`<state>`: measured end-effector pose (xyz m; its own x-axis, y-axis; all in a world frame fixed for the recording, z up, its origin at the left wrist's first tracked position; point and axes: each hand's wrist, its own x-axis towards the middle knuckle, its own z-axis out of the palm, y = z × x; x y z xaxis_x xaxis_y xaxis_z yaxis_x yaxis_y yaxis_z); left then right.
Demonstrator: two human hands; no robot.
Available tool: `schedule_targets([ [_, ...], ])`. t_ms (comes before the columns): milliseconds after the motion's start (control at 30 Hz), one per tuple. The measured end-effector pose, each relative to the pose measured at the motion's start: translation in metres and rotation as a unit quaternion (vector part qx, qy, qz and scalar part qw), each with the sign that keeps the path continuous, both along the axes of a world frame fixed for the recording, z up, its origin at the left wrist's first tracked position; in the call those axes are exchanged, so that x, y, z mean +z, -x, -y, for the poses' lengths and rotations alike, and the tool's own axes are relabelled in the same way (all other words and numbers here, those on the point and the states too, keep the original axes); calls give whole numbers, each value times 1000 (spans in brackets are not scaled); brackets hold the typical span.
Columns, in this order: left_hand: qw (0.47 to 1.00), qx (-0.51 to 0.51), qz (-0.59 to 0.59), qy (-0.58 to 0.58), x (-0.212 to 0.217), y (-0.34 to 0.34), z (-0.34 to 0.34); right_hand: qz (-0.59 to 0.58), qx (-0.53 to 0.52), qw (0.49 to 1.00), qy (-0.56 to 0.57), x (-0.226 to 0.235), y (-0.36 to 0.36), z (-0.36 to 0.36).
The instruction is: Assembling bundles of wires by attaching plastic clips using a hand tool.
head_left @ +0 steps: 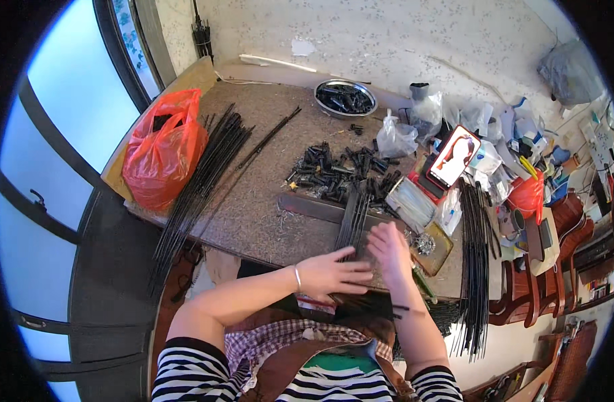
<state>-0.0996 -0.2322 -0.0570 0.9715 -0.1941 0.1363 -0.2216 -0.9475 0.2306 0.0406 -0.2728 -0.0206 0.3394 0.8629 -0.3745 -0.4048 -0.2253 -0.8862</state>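
**Squaring up the rod bundle at the near edge**

Your left hand (334,273) lies flat, fingers spread, its grip released, pressing on the short bundle of black rods (352,218). Your right hand (389,251) is open too, touching the bundle's right side. The bundle runs from the near edge of the tabletop (253,214) toward the middle, across a flat dark bar (314,208). You look to be aligning the rods; next would be closing both hands evenly around them. Small black fittings (334,173) lie heaped beyond.
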Motion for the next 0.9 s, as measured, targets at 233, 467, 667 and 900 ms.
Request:
schedule_targets([
  [233,997,-41,50,31,-9,-10,-18,-169,66,982,49,-15,4,-46],
  [467,956,54,80,278,-19,-4,-18,82,388,882,-256,12,-6,9],
  [667,958,65,145,239,-4,-5,-2,363,248,877,-193,34,11,48],
  [900,970,42,183,152,-4,-4,7,310,436,842,-69,100,3,48],
])
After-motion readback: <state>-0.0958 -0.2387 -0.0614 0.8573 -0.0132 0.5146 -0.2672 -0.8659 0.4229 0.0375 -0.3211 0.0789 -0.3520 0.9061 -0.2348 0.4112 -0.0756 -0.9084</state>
